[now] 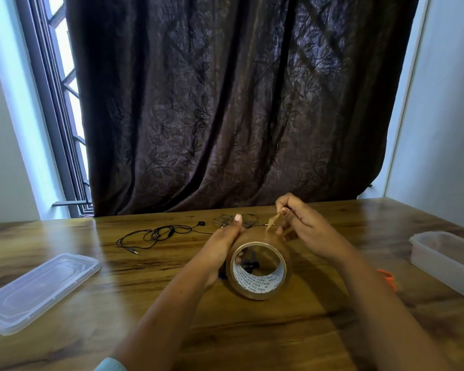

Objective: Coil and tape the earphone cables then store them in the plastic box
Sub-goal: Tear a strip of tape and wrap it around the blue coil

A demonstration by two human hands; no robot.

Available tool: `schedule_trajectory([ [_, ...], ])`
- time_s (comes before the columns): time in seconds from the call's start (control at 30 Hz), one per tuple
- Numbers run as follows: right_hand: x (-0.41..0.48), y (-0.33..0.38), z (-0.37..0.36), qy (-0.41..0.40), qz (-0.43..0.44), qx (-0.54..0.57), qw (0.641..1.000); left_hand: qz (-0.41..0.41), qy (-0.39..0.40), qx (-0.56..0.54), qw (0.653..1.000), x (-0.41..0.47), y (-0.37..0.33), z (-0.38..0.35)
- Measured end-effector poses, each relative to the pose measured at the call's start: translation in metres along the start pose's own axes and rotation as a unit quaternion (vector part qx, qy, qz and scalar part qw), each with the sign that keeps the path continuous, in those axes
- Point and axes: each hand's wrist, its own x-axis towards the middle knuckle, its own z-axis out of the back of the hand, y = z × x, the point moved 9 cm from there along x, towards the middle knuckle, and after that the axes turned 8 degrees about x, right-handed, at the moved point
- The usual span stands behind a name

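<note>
Gripping the tape roll (255, 287) in my left hand (220, 250), I pinch its peeled end (272, 222) with my right hand (308, 226). One earphone cable (158, 234) lies loose on the counter (252, 330) beyond; the plastic box (445, 253) sits far right.

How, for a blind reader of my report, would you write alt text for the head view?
A person's left hand grips a roll of brown tape at a wooden table while the right hand pinches its free end. Beyond lie a loose black earphone cable and a coiled cable; a clear lid sits left, a plastic box right.
</note>
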Motion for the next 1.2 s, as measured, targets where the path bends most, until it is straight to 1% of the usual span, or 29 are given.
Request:
schedule_trajectory([
  [0.1,0.0,-0.006,0.007,-0.053,-0.014,0.072,0.996,0.018,0.026,-0.028,0.999,-0.003,0.003,-0.005],
  [0.23,-0.002,-0.016,0.023,-0.137,-0.028,0.19,0.972,0.039,0.025,-0.072,0.996,-0.002,0.009,0.0],
  [0.37,-0.001,-0.026,0.022,-0.165,-0.041,0.243,0.955,0.034,0.078,-0.085,0.993,-0.004,0.012,-0.011],
  [0.43,-0.002,-0.031,0.025,-0.194,-0.046,0.286,0.937,0.037,0.09,-0.098,0.99,-0.006,0.011,-0.016],
  [0.5,-0.006,-0.041,0.032,-0.237,-0.057,0.368,0.897,0.032,0.089,-0.121,0.988,-0.008,0.006,-0.018],
  [0.6,-0.016,-0.06,0.056,-0.326,-0.061,0.492,0.805,0.032,0.075,-0.151,0.985,-0.009,0.008,-0.015],
  [0.67,-0.026,-0.072,0.075,-0.382,-0.055,0.531,0.755,0.034,0.055,-0.163,0.984,-0.008,0.012,-0.01],
  [0.73,-0.032,-0.082,0.082,-0.407,-0.058,0.554,0.724,0.022,0.036,-0.173,0.984,-0.007,0.012,-0.005],
  [0.8,-0.033,-0.086,0.079,-0.399,-0.067,0.565,0.719,-0.001,0.032,-0.177,0.984,-0.006,0.005,-0.007],
  [0.87,-0.031,-0.085,0.073,-0.376,-0.069,0.565,0.731,-0.03,0.018,-0.167,0.985,-0.006,-0.003,-0.01],
  [0.93,-0.028,-0.083,0.07,-0.354,-0.062,0.563,0.745,-0.051,-0.015,-0.153,0.987,-0.006,-0.008,-0.01],
  [0.97,-0.027,-0.082,0.069,-0.347,-0.059,0.566,0.746,-0.058,-0.032,-0.146,0.987,-0.006,-0.008,-0.01],
  [1.1,-0.03,-0.09,0.069,-0.342,-0.059,0.609,0.713,-0.068,-0.082,-0.11,0.988,-0.01,-0.009,-0.016],
  [1.2,-0.032,-0.093,0.071,-0.346,-0.066,0.613,0.707,-0.08,-0.118,-0.093,0.985,-0.012,-0.016,-0.026],
])
